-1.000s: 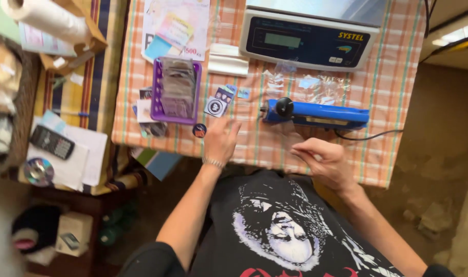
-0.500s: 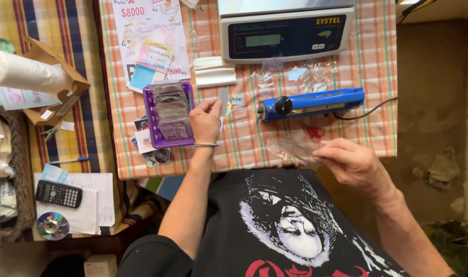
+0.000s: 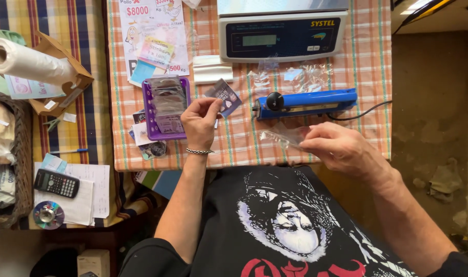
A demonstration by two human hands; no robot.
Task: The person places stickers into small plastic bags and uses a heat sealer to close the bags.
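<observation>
Far out past my left hand lie a paper roll (image 3: 26,60) in a cardboard holder, and nearer me a calculator (image 3: 56,183) and a disc (image 3: 47,215) on loose sheets. Just left of that hand, almost touching its knuckles, sits the purple tray (image 3: 165,107) stacked with small packets.

My left hand (image 3: 200,123) is pinched on a small dark card (image 3: 224,96), thumb and fingers at its lower left corner. The card rises up and to the right from the fingers, tilted, so its free end points toward the scale (image 3: 281,35) at the table's far edge.

Right of the card lies the blue sealer (image 3: 306,102), its long axis running left to right, knob end toward the left hand, cord trailing off to the right. A few clear bags (image 3: 290,77) lie between it and the scale.

My right hand (image 3: 341,149) grips a clear bag (image 3: 285,136) by its right end; the bag lies roughly level, long axis left to right, its left end facing the card. Whether that end is the open mouth I cannot tell (the plastic is nearly invisible against the checked cloth (image 3: 367,61)). Card and bag are near but apart, with the card up and left of the bag, and the left hand the nearer to the gap.
</observation>
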